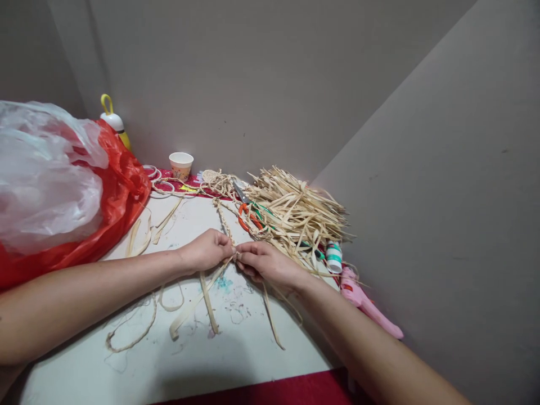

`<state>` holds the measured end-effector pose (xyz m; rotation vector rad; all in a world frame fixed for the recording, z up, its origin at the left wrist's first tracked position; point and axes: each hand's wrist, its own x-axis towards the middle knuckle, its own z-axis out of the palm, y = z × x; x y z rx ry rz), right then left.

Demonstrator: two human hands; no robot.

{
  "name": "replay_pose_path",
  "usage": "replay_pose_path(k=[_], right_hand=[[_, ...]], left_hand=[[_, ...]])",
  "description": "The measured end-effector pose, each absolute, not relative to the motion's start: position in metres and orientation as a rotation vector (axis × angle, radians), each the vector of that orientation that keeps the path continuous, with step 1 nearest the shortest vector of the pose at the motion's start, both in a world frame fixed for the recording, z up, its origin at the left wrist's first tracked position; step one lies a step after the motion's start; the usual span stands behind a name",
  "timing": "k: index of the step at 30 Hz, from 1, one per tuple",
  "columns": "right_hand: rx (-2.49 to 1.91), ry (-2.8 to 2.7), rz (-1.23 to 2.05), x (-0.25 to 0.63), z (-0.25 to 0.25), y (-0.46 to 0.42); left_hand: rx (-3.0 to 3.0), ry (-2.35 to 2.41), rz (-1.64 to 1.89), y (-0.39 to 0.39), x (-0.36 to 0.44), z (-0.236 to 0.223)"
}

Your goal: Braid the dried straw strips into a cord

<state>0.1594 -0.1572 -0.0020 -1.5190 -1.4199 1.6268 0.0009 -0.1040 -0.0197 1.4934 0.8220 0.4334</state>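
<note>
A braided straw cord [225,221] runs from the back of the white board [139,368] down to my fingers. My left hand [210,249] pinches the cord's lower end. Right beside it, fingertips almost meeting, my right hand [264,261] is closed on the strands at the same spot. Flat loose straw strips [208,304] hang from under both hands and spread over the board. The exact point where the fingers grip is partly hidden by the fingers themselves.
A large straw bundle [299,211] lies at the back right, with orange-handled scissors [243,216] against it. Nearby are a white-and-green roll [334,257] and a pink glue gun [367,304]. Plastic bags [122,197] fill the left; a paper cup [181,167] and a yellow-topped bottle [113,119] stand behind.
</note>
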Motion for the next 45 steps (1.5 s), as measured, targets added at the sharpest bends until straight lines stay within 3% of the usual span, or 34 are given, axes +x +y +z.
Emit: replay_pose_path(k=[4,12,22,34,41,45], right_hand=[[-1.474,-1.509,1.643,0.164,-0.001,-0.158],[-1.630,-1.926,1.305,0.167,0.003,-0.153],[-1.409,-1.471,1.887,0.176,-0.002,-0.147],[-1.477,-1.244,1.789,0.162,-0.008,-0.147],[-1.311,-1.060,2.031,0.168,-0.008,-0.150],[-1.358,-1.063,1.984,0.165,-0.008,-0.149]], left_hand=[[1.507,0.829,0.422,-0.104,0.000,-0.019],[1.576,0.803,0.403,-0.102,0.000,-0.022],[1.589,0.757,0.305,-0.098,-0.002,-0.013],[1.656,0.736,0.184,-0.093,-0.006,-0.009],[1.695,0.732,0.206,-0.092,-0.006,-0.007],[1.779,0.724,0.238,-0.093,-0.006,-0.006]])
